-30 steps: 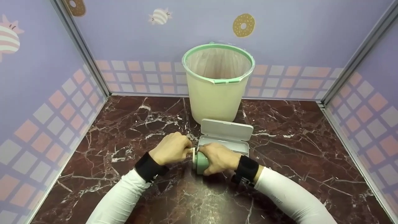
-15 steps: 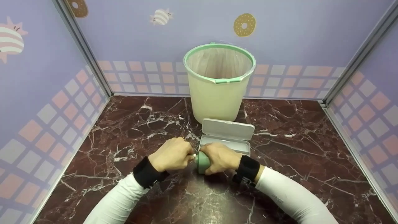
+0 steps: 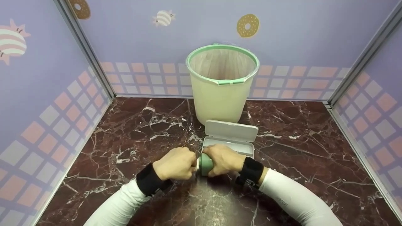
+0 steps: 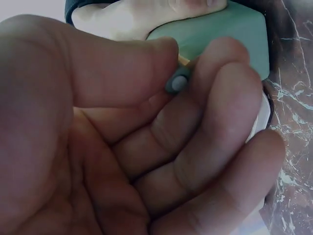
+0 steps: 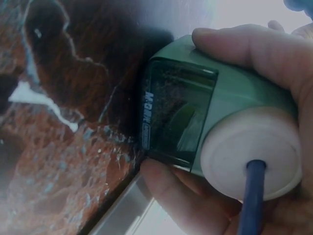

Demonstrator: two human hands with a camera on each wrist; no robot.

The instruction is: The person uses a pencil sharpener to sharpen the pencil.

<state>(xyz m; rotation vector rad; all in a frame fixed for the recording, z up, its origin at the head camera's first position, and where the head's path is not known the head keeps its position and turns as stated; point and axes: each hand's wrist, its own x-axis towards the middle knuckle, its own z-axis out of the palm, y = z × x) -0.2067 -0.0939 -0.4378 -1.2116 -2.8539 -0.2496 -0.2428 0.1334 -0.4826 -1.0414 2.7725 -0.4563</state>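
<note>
My right hand (image 3: 224, 158) grips a green pencil sharpener (image 3: 206, 165) low over the marble-patterned tabletop, thumb on one side and fingers on the other. In the right wrist view its dark see-through window (image 5: 178, 115) shows, and a white round disc (image 5: 227, 147) faces outward. From that disc sticks a thin, pencil-thick blue-grey rod (image 5: 253, 196). My left hand (image 3: 176, 163) pinches the rod's outer end between thumb and forefinger, the other fingers curled beneath. In the left wrist view a small dark green tip with a grey end (image 4: 178, 83) peeks out of the pinch.
Just behind my right hand lies a shallow grey-white case with its hinged lid (image 3: 230, 131) raised. A cream bin (image 3: 216, 100) with a green rim and clear liner stands farther back. Patterned purple walls (image 3: 141, 37) close off the back and both sides.
My left hand has shifted down in the head view, towards me, still at the sharpener's white disc. The right hand keeps its grip on the sharpener with hardly any movement.
</note>
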